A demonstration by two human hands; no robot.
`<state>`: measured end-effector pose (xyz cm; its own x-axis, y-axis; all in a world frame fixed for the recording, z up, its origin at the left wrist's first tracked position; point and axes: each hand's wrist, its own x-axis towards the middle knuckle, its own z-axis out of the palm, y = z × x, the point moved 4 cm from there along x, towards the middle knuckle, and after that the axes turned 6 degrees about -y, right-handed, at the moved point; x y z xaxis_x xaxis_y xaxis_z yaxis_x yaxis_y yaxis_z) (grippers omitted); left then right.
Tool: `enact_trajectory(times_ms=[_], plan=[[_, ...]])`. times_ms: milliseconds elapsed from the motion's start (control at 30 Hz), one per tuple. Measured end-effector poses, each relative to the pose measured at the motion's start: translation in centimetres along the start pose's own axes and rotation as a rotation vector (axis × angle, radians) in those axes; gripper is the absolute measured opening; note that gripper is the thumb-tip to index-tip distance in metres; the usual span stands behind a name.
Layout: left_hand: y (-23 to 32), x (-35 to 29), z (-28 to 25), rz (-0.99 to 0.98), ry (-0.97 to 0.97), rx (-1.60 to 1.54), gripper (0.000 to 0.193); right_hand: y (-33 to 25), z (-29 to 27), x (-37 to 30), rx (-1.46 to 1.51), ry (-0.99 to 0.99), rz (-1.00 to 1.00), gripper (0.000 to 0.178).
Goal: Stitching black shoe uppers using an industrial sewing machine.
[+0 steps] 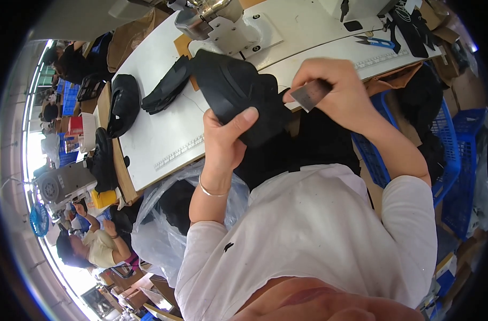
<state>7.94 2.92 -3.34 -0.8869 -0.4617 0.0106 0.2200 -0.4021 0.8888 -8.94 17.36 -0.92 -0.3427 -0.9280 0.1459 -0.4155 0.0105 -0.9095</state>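
Note:
My left hand [222,136] is closed on a black shoe upper [228,80], thumb lying on top of the material. The piece is held tilted above the front edge of the white table, its layered flaps pointing right. Just beside those flaps is my right hand [332,88], slightly blurred, its fingers curled round a flat metal blade [311,95]. The blade's broad end sticks out below the fingers; whether its hidden end touches the upper I cannot tell. Stacked black pieces [168,85] lie left of the held upper, and another black upper [123,104] rests at the table's left end.
A sewing machine [217,27] stands at the back of the white table [163,134]. Blue-handled thread snips [375,41] and black scissors lie back right. Blue crates [447,139] stand to my right, a clear plastic bag [153,230] by my left arm. A co-worker [96,246] sits far left.

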Motion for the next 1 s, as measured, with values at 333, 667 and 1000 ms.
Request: enact_trajectory(times_ms=[333, 667, 1000], plan=[[-1.2, 0.6, -1.0, -0.018, -0.149, -0.214, 0.049, -1.6, -1.0, -2.3, 0.079, 0.154, -0.085, 0.017], [-1.1, 0.4, -0.1, 0.01, -0.084, -0.159, 0.044, -0.8, 1.2, -1.1, 0.286, 0.089, -0.122, 0.009], [0.1, 0.4, 0.3, -0.026, -0.005, -0.2, 0.039, -3.2, -2.0, -2.4, -0.468, 0.324, -0.256, 0.031]])
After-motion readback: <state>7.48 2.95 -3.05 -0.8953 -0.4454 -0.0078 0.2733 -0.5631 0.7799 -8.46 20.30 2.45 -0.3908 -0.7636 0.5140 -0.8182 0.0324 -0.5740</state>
